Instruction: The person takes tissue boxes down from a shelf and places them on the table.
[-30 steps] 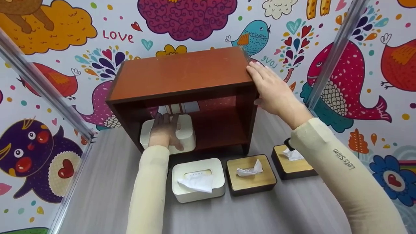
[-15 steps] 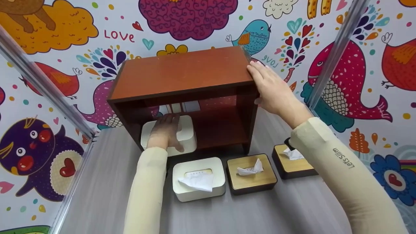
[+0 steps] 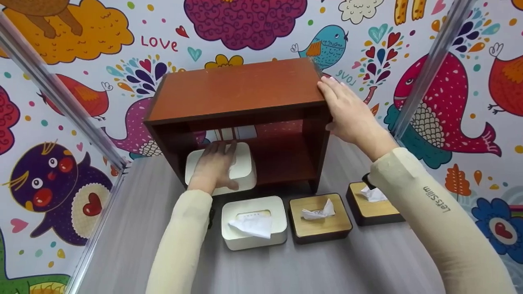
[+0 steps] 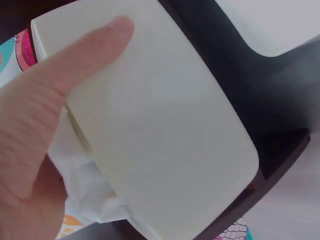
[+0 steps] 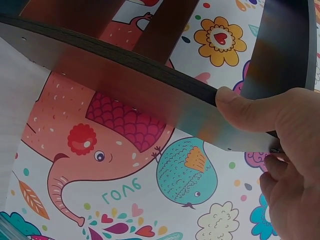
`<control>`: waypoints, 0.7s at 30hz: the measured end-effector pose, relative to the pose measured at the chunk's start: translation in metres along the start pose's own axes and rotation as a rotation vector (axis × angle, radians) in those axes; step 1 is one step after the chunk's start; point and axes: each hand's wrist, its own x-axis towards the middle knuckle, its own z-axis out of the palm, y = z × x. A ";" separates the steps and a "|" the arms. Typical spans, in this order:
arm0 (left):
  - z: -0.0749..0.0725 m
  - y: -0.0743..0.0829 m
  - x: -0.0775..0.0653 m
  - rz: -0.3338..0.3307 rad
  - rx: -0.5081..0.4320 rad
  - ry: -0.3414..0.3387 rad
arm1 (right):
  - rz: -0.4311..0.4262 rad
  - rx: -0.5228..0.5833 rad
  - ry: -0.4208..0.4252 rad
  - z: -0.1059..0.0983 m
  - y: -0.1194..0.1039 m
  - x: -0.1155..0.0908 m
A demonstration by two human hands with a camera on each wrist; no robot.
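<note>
A white tissue box (image 3: 243,158) stands inside the left part of a reddish-brown wooden shelf (image 3: 239,90). My left hand (image 3: 213,163) holds it, with the fingers reaching across its top to the back edge. In the left wrist view the thumb (image 4: 90,55) presses the box's smooth face, and a crumpled tissue (image 4: 95,192) shows below the hand; its fingertips are hidden there. At the shelf's top right corner, my right hand (image 3: 351,116) grips the side panel. The right wrist view has that thumb (image 5: 245,110) on the panel's front edge.
In front of the shelf a second white tissue box (image 3: 278,208) sits on the grey table (image 3: 122,228). Right of it are a wood-topped tissue box (image 3: 304,228) and another wood-topped one (image 3: 374,209), partly behind the right sleeve. Cartoon-printed walls enclose the table.
The head view has drifted, so the scene sits slightly further right. My left forearm has swung a little left and back. The box, the shelf and the right hand show no clear movement.
</note>
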 end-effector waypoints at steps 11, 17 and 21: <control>-0.017 0.020 -0.023 0.124 0.098 0.036 | 0.011 0.019 -0.003 0.000 0.001 0.000; -0.023 0.028 -0.038 0.170 0.117 -0.005 | 0.007 0.018 -0.006 0.000 0.001 -0.001; -0.025 0.033 -0.049 0.190 0.120 -0.006 | 0.008 0.033 -0.003 0.000 0.001 -0.002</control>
